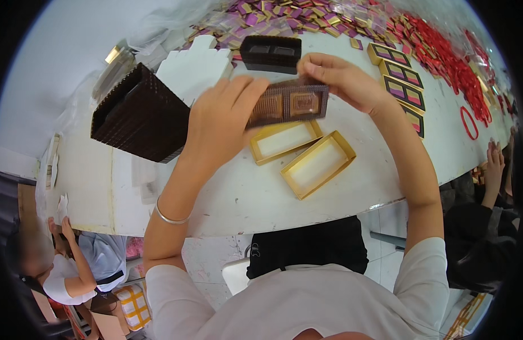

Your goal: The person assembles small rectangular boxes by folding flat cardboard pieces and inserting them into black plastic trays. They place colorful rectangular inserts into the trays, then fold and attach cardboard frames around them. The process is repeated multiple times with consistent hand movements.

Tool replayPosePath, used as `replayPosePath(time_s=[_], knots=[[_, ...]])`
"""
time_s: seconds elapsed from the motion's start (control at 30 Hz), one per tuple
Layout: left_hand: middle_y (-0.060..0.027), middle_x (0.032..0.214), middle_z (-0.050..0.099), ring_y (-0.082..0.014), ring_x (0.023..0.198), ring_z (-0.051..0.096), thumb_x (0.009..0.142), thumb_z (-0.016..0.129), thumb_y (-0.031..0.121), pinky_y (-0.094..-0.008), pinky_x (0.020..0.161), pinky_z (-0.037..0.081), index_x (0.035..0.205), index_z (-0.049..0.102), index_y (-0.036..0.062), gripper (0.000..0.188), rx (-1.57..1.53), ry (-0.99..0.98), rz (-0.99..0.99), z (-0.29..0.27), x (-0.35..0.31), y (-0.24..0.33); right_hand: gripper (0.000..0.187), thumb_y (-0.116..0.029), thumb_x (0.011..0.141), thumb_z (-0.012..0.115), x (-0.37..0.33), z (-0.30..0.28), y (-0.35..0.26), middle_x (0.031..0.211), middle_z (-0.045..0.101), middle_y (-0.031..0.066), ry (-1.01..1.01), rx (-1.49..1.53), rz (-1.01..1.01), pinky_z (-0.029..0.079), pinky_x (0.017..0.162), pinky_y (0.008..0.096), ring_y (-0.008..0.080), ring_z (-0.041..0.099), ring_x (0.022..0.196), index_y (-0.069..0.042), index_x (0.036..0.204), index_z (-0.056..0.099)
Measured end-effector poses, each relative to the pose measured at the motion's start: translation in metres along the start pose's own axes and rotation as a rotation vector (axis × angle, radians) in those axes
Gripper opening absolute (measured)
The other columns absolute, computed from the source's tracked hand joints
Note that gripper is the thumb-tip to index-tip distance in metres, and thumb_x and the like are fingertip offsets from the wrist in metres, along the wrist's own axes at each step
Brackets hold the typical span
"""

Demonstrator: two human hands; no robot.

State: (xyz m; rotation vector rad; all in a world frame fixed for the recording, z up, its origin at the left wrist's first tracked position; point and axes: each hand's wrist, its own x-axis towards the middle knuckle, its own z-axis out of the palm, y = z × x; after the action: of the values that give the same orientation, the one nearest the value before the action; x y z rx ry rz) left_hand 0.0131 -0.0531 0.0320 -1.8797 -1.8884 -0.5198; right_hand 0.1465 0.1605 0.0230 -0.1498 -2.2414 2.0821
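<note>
A dark brown plastic tray (304,103) with two square wells is held above the table. My left hand (223,116) is closed round its left end, covering part of it. At the tray's upper right edge, my right hand (342,80) has thumb and fingers pinched together; the tips blur slightly against the tray. Below the tray are two shallow gold boxes with white insides: one box (262,157) lies partly under it, and a second box (345,152) sits nearer me, touching or almost touching the first. Behind the tray stands a short stack of brown trays (271,63).
To the left, a tall stack of brown trays (154,122) leans beside white card pieces (190,71). Gold boxes with coloured squares (406,93) line the right. Purple-and-gold pieces (312,22) and red bands (460,73) heap at the back. Other people sit left and right.
</note>
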Motion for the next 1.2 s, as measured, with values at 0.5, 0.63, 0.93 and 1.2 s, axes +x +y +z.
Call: replayPosePath(time_s=[0.5, 0.63, 0.93, 1.2], knots=[[-0.0133, 0.119, 0.051, -0.014, 0.076, 0.056, 0.074, 0.075, 0.019, -0.0244, 0.065, 0.048, 0.139, 0.034, 0.0083, 0.078, -0.772, -0.637, -0.323, 0.018, -0.007, 0.005, 0.04, -0.005, 0.073, 0.071, -0.031, -0.003, 0.016, 0.098, 0.056, 0.0076, -0.014, -0.862, -0.351, 0.046, 0.071, 0.0312, 0.0206, 0.054, 0.085, -0.01, 0.112, 0.065], [-0.0121, 0.118, 0.052, -0.0136, 0.08, 0.055, 0.075, 0.072, 0.013, -0.026, 0.069, 0.048, 0.139, 0.035, 0.0082, 0.074, -0.697, -0.564, -0.313, 0.027, 0.005, 0.001, 0.041, 0.001, 0.073, 0.07, -0.034, -0.006, 0.014, 0.106, 0.051, 0.0107, 0.118, -0.871, -0.261, 0.049, 0.076, 0.0331, 0.0226, 0.054, 0.091, -0.01, 0.112, 0.065], [-0.0071, 0.119, 0.052, -0.0118, 0.088, 0.053, 0.074, 0.073, 0.01, -0.0237, 0.073, 0.044, 0.135, 0.041, 0.0059, 0.069, -0.835, -0.562, -0.372, 0.046, 0.0, -0.018, 0.046, -0.001, 0.071, 0.071, -0.027, 0.011, 0.028, 0.104, 0.052, 0.0116, 0.06, -0.915, -0.322, 0.046, 0.08, 0.0345, 0.0256, 0.055, 0.09, -0.011, 0.115, 0.064], [-0.0058, 0.114, 0.051, -0.015, 0.094, 0.051, 0.073, 0.075, 0.011, -0.0259, 0.079, 0.044, 0.133, 0.044, 0.0078, 0.067, -0.877, -0.541, -0.338, 0.046, 0.001, -0.028, 0.028, -0.003, 0.077, 0.069, -0.033, -0.006, 0.024, 0.111, 0.056, 0.0097, -0.067, -0.596, -0.221, 0.046, 0.071, 0.029, 0.0172, 0.054, 0.079, -0.01, 0.104, 0.068]])
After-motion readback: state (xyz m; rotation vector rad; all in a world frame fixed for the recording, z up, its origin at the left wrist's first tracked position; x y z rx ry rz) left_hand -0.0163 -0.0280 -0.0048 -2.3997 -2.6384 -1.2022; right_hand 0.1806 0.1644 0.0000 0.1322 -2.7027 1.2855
